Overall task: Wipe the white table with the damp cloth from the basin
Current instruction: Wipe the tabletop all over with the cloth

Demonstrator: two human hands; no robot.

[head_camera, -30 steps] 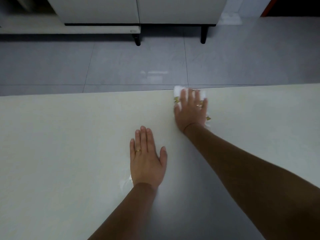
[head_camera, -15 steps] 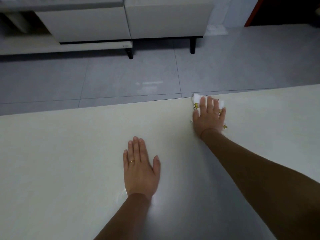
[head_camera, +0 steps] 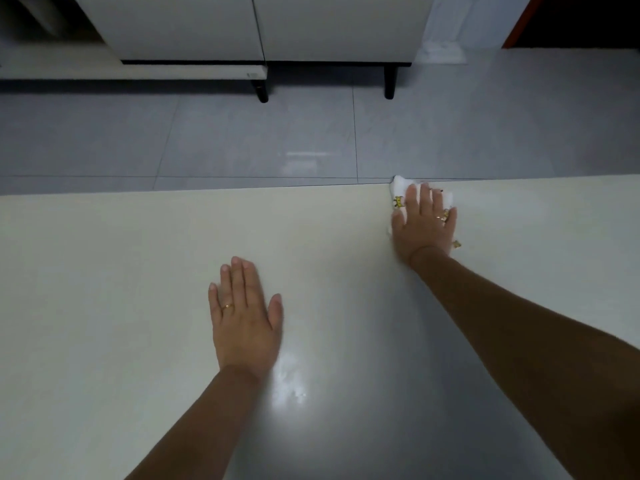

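Two hands are seen. The right hand [head_camera: 424, 225] is laid flat, fingers straight, upon one white cloth [head_camera: 401, 187] with yellow print, which is pressed to the white table [head_camera: 104, 271] at its far edge. The left hand [head_camera: 244, 320] is rested open, palm down, on the bare tabletop, nearer and well apart from the cloth. One gold ring [head_camera: 227, 306] is noted on each hand. Since the earlier frames the right hand and cloth have been carried further right along the far edge, away from the left hand, which has been kept flat. Beyond the table, grey floor tiles [head_camera: 242, 140] and one white cabinet [head_camera: 259, 26] on two black legs [head_camera: 389, 84] are recorded. Most of the cloth is hidden by the right hand.
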